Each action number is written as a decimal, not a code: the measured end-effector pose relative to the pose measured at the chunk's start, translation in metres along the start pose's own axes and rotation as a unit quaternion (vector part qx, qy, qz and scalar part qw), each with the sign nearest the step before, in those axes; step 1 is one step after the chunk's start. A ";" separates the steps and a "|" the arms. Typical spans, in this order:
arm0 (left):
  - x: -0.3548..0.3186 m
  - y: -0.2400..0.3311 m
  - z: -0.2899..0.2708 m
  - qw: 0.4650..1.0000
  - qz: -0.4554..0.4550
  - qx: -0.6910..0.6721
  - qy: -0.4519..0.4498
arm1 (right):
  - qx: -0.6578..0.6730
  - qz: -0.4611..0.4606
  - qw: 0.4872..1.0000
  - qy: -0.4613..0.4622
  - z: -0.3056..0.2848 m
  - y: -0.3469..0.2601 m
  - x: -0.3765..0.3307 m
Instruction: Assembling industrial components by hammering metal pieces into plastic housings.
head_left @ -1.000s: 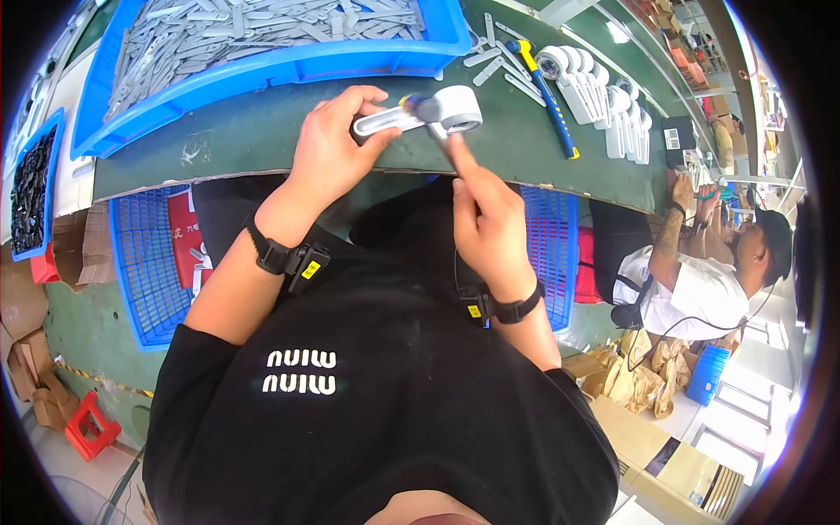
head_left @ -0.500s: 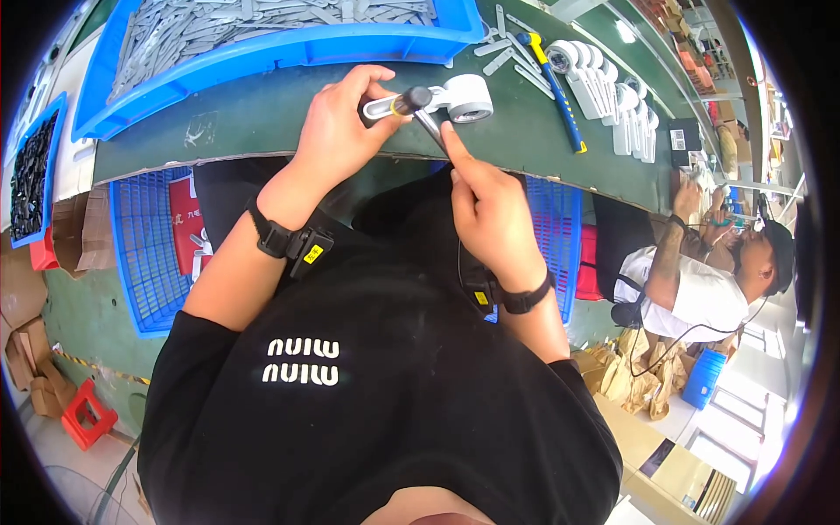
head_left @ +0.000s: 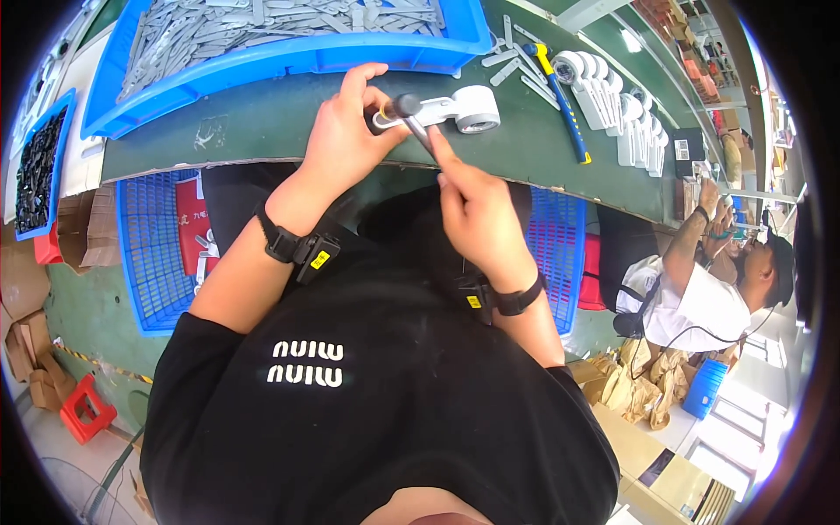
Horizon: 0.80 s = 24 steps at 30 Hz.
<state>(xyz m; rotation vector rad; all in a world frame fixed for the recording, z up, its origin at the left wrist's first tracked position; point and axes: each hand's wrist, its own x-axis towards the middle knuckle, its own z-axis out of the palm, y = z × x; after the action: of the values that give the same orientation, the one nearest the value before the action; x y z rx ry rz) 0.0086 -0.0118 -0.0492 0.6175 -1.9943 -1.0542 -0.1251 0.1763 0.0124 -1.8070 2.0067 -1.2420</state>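
Note:
At the table's near edge my left hand [head_left: 337, 131] is closed on the grip end of a white part with a round, lens-like head [head_left: 477, 109]. This head rests on the green tabletop, pointing right. My right hand [head_left: 481, 206] holds a small hammer by its slim dark handle, its forefinger stretched along it. The hammer's dark round head [head_left: 405, 105] is over the white part's grip, just beside my left fingers. Whether it touches the part, I cannot tell.
A blue bin [head_left: 280, 66] of grey strips stands ahead. Loose strips [head_left: 503, 66], a yellow-and-blue hammer [head_left: 567, 101] and a row of similar white parts [head_left: 599, 101] lie right. A tray of black pieces [head_left: 39, 171] is far left. A person [head_left: 700, 280] works at right.
The hammer's head has shifted slightly left and down along the grip. The white part has moved slightly right. Both hands keep their hold.

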 end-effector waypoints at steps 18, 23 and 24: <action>0.001 -0.005 0.005 1.000 0.018 0.015 0.001 | -0.057 0.042 0.997 0.019 -0.017 -0.005 -0.003; 0.001 0.006 0.002 0.999 -0.032 0.006 -0.022 | -0.064 0.092 0.992 -0.065 -0.009 0.006 -0.001; 0.000 0.001 0.003 0.999 -0.007 0.030 -0.010 | -0.066 0.094 0.992 -0.061 -0.008 0.004 -0.001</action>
<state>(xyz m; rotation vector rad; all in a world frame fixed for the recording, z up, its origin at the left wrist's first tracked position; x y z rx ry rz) 0.0061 -0.0100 -0.0493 0.6558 -2.0489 -1.0157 -0.1323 0.1801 0.0146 -1.6578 2.1743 -0.9441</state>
